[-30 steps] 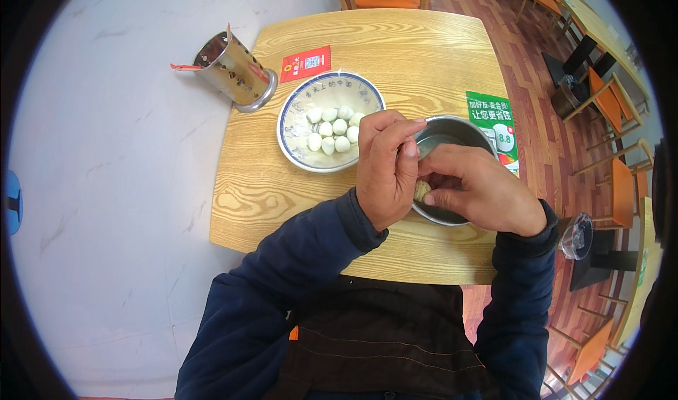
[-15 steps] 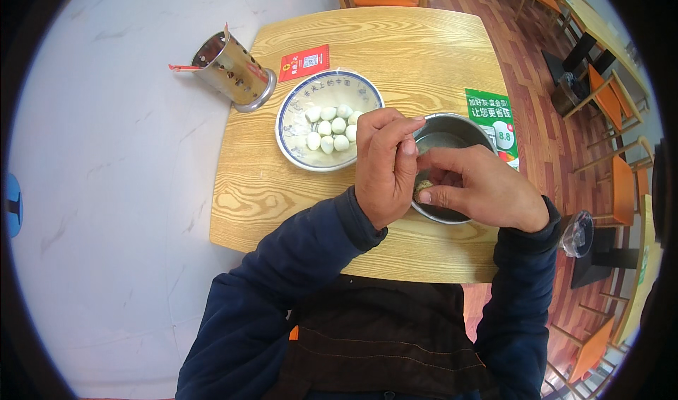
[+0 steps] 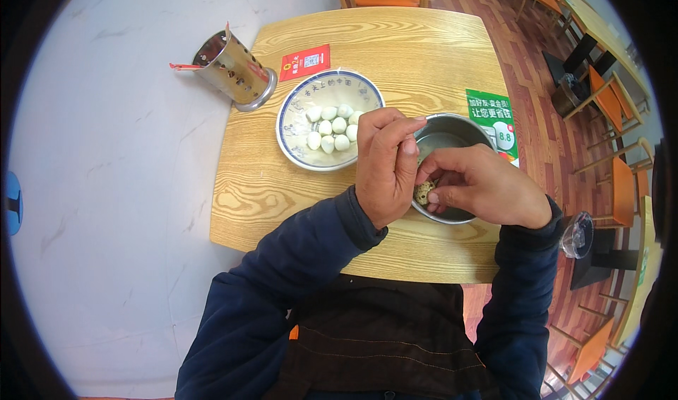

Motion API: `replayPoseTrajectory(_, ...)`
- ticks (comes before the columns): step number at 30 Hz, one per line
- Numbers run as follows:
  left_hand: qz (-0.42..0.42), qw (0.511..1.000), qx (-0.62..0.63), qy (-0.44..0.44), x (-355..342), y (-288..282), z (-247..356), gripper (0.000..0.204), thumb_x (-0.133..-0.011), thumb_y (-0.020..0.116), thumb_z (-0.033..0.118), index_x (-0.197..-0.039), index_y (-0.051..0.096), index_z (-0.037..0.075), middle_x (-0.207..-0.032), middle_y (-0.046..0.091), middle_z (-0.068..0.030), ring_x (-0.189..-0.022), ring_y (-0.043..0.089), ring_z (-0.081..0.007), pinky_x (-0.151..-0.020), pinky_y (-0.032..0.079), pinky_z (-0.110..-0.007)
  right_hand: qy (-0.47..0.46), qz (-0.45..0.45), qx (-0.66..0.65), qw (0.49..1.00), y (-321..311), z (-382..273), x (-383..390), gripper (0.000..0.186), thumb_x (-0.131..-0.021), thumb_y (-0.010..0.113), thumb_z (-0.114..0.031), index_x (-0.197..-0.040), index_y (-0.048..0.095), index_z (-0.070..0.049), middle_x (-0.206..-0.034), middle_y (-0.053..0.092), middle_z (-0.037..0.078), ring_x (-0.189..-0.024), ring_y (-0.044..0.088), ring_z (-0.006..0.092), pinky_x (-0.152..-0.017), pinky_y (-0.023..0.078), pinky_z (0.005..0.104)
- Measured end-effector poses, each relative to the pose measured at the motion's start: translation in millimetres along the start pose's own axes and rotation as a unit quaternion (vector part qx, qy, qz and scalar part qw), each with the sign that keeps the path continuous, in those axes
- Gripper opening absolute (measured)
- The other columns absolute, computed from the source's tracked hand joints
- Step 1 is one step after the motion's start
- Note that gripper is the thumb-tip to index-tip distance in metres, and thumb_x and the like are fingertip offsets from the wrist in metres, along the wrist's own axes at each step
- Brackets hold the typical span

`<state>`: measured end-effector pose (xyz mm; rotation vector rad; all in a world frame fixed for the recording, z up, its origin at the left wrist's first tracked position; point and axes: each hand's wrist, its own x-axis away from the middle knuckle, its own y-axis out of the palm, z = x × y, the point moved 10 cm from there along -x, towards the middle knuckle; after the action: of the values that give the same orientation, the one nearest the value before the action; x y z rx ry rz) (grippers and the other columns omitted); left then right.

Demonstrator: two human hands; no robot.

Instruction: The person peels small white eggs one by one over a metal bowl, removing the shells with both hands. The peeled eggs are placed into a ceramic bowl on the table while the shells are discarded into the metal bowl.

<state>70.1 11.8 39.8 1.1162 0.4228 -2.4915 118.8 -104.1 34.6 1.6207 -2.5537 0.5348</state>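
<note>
The right hand [image 3: 491, 184] pinches a speckled quail egg [image 3: 424, 191] with thumb and fingers, at the left side of the steel pot [image 3: 459, 126]. The left hand [image 3: 385, 163] stands upright by the pot's left rim, fingers bent; I cannot tell if it holds anything (its inside is hidden). I think a light pinch is best, because 1 hard squeeze could squash the egg. Low over the pot seems good, so any loose shell would drop inside.
</note>
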Motion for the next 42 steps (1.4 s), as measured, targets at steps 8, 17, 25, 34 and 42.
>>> replayPoseTrajectory(8, -0.006, 1.000, -0.005, -0.001, -2, 1, 2, 0.030, -0.105, 0.055, -0.002, -0.133, 0.061, 0.005, -0.118, 0.054, -0.0155, -0.097, 0.055, -0.0236, -0.084, 0.050, -0.033, -0.004, 0.003, -0.010, 1.000, 0, 1, -1, 0.016, -0.093, 0.074, 0.000, -0.109, 0.070, 0.002, -0.088, 0.076, 0.012, -0.080, 0.073, 0.0183, -0.076, 0.058, 0.0331)
replayPoseTrajectory(17, -0.007, 1.000, -0.011, -0.003, -2, 1, 2, 0.031, -0.104, 0.056, -0.003, -0.133, 0.061, 0.005, -0.118, 0.054, -0.0160, -0.099, 0.056, -0.0254, -0.085, 0.050, -0.035, -0.114, 0.045, 0.129, 0.984, 2, -19, 4, 0.019, -0.087, 0.078, -0.001, -0.104, 0.070, -0.001, -0.087, 0.069, 0.014, -0.078, 0.067, 0.0275, -0.074, 0.055, 0.0381)
replayPoseTrajectory(25, -0.025, 0.999, -0.037, 0.020, -3, 3, 4, 0.031, -0.105, 0.052, -0.004, -0.135, 0.057, 0.003, -0.122, 0.049, -0.0135, -0.089, 0.056, -0.0149, -0.080, 0.051, -0.028, -0.160, 0.044, 0.157, 0.974, 0, -23, 6, 0.022, -0.086, 0.078, 0.000, -0.106, 0.071, -0.002, -0.090, 0.068, 0.015, -0.080, 0.068, 0.0270, -0.073, 0.054, 0.0373)
replayPoseTrajectory(34, -0.076, 0.997, 0.000, 0.019, -13, 6, 19, 0.036, -0.099, 0.063, -0.002, -0.134, 0.060, 0.003, -0.125, 0.056, -0.0156, -0.091, 0.062, -0.0198, -0.079, 0.054, -0.031, -0.126, 0.255, -0.156, 0.946, -41, -6, 24, 0.021, -0.099, 0.073, -0.001, -0.118, 0.064, 0.001, -0.103, 0.069, 0.003, -0.093, 0.069, 0.0102, -0.081, 0.056, 0.0245)
replayPoseTrajectory(42, -0.097, 0.995, -0.011, -0.015, -14, 6, 17, 0.040, -0.094, 0.078, 0.003, -0.132, 0.067, 0.005, -0.122, 0.064, -0.0126, -0.093, 0.067, -0.0201, -0.082, 0.057, -0.032, -0.133, 0.297, -0.122, 0.938, -40, -6, 29, 0.012, -0.098, 0.074, -0.002, -0.110, 0.071, 0.002, -0.097, 0.077, 0.006, -0.088, 0.069, 0.0099, -0.079, 0.055, 0.0251)
